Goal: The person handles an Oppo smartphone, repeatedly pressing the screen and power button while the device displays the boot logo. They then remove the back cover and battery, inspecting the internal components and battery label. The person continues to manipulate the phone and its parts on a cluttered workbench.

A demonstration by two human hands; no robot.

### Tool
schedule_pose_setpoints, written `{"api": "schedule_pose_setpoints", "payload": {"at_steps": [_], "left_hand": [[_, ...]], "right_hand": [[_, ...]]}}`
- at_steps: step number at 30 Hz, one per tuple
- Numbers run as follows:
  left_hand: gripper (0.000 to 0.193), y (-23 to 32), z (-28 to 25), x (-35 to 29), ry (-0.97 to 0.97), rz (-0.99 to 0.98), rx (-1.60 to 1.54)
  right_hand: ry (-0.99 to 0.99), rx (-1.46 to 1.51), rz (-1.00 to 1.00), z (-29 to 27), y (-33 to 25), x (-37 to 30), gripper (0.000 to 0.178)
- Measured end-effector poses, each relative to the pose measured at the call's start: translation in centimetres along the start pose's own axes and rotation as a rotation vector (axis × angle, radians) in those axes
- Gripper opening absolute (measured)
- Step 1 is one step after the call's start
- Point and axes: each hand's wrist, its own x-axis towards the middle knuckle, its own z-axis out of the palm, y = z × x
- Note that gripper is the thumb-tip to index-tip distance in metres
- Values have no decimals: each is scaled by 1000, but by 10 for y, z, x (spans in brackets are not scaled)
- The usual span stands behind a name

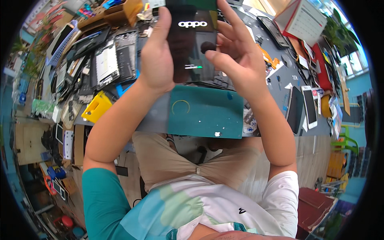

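Note:
A dark smartphone (190,48) is held up above the workbench, its screen lit with a white start-up logo and a small line with a green mark below. My left hand (156,56) grips its left edge, thumb along the side. Around the right edge curl the fingers of my right hand (242,52), with the thumb bent over the lower right of the screen, at or just above the glass. The phone's top end runs out of the picture. Below it lies a green work mat (208,114) with a thin yellow ring (181,107) and tiny scraps on it.
Opened phones and parts (110,60) crowd the bench's left side, near a yellow plastic piece (97,107). To the right lie a white phone (309,106), a dark phone (295,110) and another phone (273,32). A desk calendar (302,24) stands at the back right.

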Motion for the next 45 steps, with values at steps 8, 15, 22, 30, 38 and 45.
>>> {"api": "schedule_pose_setpoints", "payload": {"at_steps": [8,15,22,30,38,45], "left_hand": [[67,2,3,3,-40,49,-10],[64,4,5,2,-91,38,-7],[64,4,1,3,-94,39,16],[63,5,3,3,-96,42,19],[68,5,5,2,-76,19,-32],[74,4,-5,7,-169,-95,-168]], "right_hand": [[30,21,-59,-2,7,2,98],[133,-103,-49,8,-1,1,93],[139,-113,-44,9,-3,2,93],[126,-89,-41,8,-3,2,94],[144,-95,-28,11,-5,2,94],[178,-113,8,10,-8,1,85]]}}
